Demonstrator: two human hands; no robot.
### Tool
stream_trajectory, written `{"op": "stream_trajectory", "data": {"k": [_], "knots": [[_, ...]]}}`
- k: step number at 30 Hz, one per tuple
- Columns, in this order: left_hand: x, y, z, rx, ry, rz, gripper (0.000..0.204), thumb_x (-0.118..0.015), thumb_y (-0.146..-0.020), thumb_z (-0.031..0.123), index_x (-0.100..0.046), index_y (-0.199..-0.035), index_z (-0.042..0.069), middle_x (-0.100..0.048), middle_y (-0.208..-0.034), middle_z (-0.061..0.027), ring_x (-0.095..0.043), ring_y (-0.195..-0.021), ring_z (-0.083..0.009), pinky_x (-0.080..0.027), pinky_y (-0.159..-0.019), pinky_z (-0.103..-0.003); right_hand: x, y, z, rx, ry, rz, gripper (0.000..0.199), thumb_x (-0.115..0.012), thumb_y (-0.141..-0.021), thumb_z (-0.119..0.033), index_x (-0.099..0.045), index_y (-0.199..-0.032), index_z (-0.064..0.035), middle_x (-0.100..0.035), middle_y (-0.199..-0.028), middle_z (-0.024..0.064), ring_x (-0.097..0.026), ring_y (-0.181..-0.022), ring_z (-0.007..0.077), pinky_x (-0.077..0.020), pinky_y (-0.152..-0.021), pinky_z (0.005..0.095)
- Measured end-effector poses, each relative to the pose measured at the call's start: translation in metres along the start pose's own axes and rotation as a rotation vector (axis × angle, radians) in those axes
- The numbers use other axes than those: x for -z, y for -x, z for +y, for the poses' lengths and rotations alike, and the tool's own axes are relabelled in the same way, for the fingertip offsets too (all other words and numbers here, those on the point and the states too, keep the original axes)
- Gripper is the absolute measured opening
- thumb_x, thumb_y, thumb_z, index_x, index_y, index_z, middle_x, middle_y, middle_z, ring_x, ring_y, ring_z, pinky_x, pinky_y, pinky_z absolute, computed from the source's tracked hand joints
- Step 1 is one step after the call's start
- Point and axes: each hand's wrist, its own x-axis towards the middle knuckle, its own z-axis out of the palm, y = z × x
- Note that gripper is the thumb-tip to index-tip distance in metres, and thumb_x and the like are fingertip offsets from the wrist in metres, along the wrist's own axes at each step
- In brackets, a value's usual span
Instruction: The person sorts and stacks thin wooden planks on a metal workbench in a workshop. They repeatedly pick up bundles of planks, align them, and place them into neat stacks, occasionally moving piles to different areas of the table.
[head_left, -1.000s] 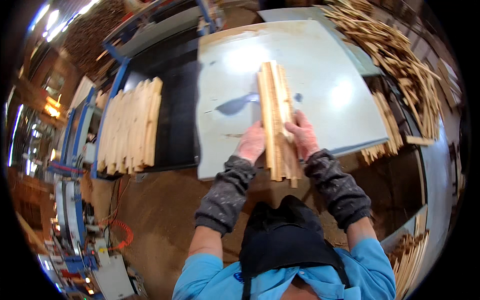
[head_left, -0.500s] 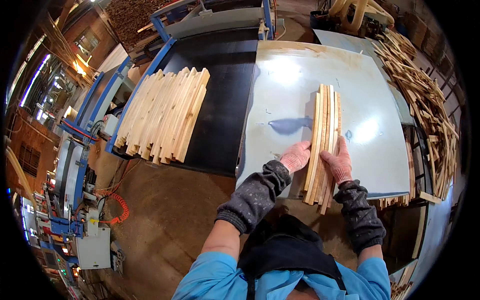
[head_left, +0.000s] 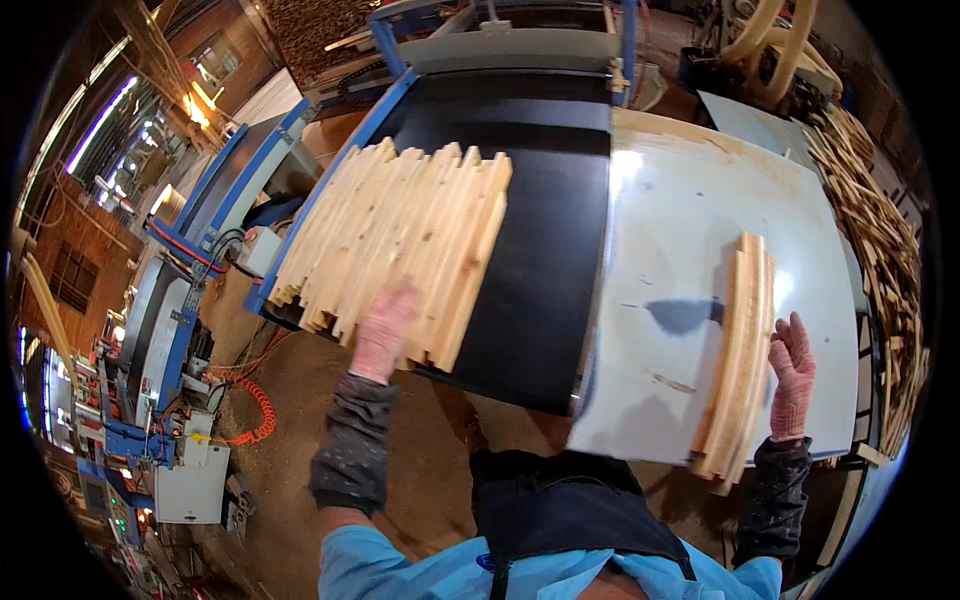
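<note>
Many pale wooden strips [head_left: 400, 230] lie side by side with uneven ends on a black conveyor belt [head_left: 545, 260], left of the middle. Over their near ends is my left hand [head_left: 386, 328], in a pink knitted glove; it is smeared by motion, but its fingers look stretched out. Whether it presses on the wood I cannot tell. To the right, a small bundle of wooden strips [head_left: 738, 355] rests on a grey metal tabletop [head_left: 660, 395], near ends jutting past its front edge. Just right of the bundle, my gloved right hand [head_left: 792, 378] is open, fingers raised, gripping nothing.
A blue machine frame [head_left: 385, 45] spans the belt's far end. Loose offcuts [head_left: 875, 260] are heaped beyond the tabletop on the right. At the left stand blue-framed machinery [head_left: 215, 205], a coiled orange hose [head_left: 262, 415] and a pale cabinet [head_left: 190, 490].
My left hand has left the small bundle and moved left over the strips on the belt. My right hand has let go of the bundle. The whole view has shifted left.
</note>
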Motion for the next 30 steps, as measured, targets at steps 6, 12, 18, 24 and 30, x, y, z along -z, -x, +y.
{"op": "stream_trajectory", "data": {"k": [6, 12, 18, 24, 30], "knots": [[0.295, -0.149, -0.141, -0.045, -0.864, 0.378, 0.056, -0.069, -0.099, 0.041, -0.07, -0.137, 0.0, -0.072, -0.137, -0.0272, -0.067, -0.128, -0.0431, -0.053, -0.108, -0.049, -0.208, 0.03, -0.01, -0.195, 0.026, -0.242, 0.064, -0.072, -0.106, -0.019, -0.05, -0.164, -0.0013, -0.067, -0.146, 0.011, -0.063, -0.127, 0.0183, -0.0512, -0.107, 0.0354], [0.329, -0.17, -0.123, 0.102, -0.596, 0.26, 0.055, -0.065, -0.1, 0.033, -0.064, -0.142, -0.003, -0.075, -0.132, -0.0261, -0.068, -0.124, -0.0443, -0.052, -0.106, -0.048, -0.376, 0.056, 0.019, -0.389, 0.105, -0.365, 0.067, -0.076, -0.102, -0.022, -0.052, -0.161, 0.002, -0.067, -0.148, 0.0193, -0.064, -0.134, 0.0253, -0.0502, -0.115, 0.0379], [0.371, -0.192, -0.174, 0.132, -0.783, 0.259, 0.066, -0.064, -0.104, 0.037, -0.056, -0.156, -0.002, -0.057, -0.158, -0.0272, -0.05, -0.148, -0.0424, -0.038, -0.124, -0.048, -0.441, 0.075, 0.032, -0.37, 0.213, -0.426, 0.07, -0.078, -0.102, -0.025, -0.05, -0.162, 0.0, -0.067, -0.151, 0.0221, -0.064, -0.14, 0.0285, -0.0498, -0.118, 0.038], [0.348, -0.209, -0.151, 0.032, -0.732, 0.091, 0.055, -0.062, -0.104, 0.026, -0.062, -0.146, -0.009, -0.069, -0.137, -0.0309, -0.064, -0.129, -0.0454, -0.049, -0.112, -0.05, -0.417, 0.103, 0.045, -0.365, 0.209, -0.288, 0.065, -0.078, -0.101, -0.025, -0.055, -0.157, -0.0006, -0.072, -0.143, 0.0183, -0.067, -0.134, 0.0269, -0.0521, -0.115, 0.0378], [0.318, -0.206, -0.138, -0.182, -0.685, 0.033, 0.044, -0.063, -0.106, 0.015, -0.064, -0.142, -0.01, -0.071, -0.136, -0.0242, -0.068, -0.123, -0.0344, -0.052, -0.11, -0.043, -0.405, 0.117, 0.047, -0.36, 0.216, -0.226, 0.072, -0.077, -0.098, -0.031, -0.054, -0.16, -0.0017, -0.071, -0.145, 0.0191, -0.067, -0.134, 0.0294, -0.051, -0.116, 0.0382]]}}
